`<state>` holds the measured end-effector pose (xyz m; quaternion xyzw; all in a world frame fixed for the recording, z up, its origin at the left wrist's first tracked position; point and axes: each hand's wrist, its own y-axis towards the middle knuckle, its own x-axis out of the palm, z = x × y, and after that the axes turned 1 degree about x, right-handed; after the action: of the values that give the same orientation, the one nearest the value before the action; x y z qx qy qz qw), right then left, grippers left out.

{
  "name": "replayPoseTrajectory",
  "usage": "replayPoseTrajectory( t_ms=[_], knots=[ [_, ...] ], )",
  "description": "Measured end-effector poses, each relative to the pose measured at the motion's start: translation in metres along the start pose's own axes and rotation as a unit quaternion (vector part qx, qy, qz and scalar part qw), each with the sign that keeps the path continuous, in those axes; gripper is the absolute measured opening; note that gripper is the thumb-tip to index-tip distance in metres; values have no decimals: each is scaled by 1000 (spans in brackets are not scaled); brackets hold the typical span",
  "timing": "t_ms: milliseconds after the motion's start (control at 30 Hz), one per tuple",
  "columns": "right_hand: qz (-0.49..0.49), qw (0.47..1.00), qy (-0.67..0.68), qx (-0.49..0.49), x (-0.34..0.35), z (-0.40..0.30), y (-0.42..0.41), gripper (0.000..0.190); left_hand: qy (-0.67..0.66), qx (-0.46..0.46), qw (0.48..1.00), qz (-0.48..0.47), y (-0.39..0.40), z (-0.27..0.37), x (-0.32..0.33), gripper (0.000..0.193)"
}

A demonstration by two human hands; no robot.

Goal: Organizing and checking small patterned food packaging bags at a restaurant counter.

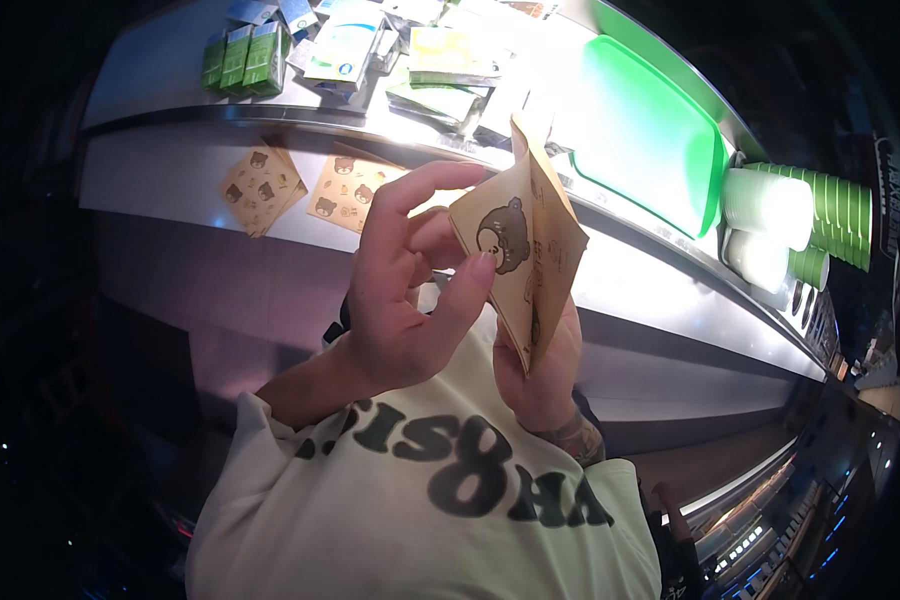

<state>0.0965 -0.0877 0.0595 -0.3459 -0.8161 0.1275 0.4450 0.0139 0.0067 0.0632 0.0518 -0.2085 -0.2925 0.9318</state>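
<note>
A brown paper food bag (511,247) printed with a bear face is held up in front of my chest, its mouth partly spread towards me. My left hand (412,277) pinches its left side between thumb and fingers, the thumb lying over the bear print. Behind and under the bag, my right hand (536,367) supports it; most of its fingers are hidden by the paper. Two piles of similar bear-printed paper lie on the counter to the left, a fanned pile (261,190) and a flatter pile (352,187) nearer my left hand.
On the raised shelf behind stand green cartons (251,60), a blue-and-white carton (345,45), a yellow-and-white box (454,56) and a green tray (649,135). Stacked white lids (769,206) and green cups (844,214) are at the right. A metal edge (270,115) divides shelf and counter.
</note>
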Motion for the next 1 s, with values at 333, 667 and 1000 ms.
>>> replayPoseTrajectory(
  t_ms=[333,667,1000],
  knots=[
    [48,989,-108,-91,0,4,13,32,265,96,958,-48,10,9,-10,19],
    [-50,998,-10,-25,-16,4,21,35,198,98,975,-13,25,0,-4,11],
    [-133,991,-23,-13,-19,-8,27,36,168,93,975,-112,33,-1,-10,28]
  ],
)
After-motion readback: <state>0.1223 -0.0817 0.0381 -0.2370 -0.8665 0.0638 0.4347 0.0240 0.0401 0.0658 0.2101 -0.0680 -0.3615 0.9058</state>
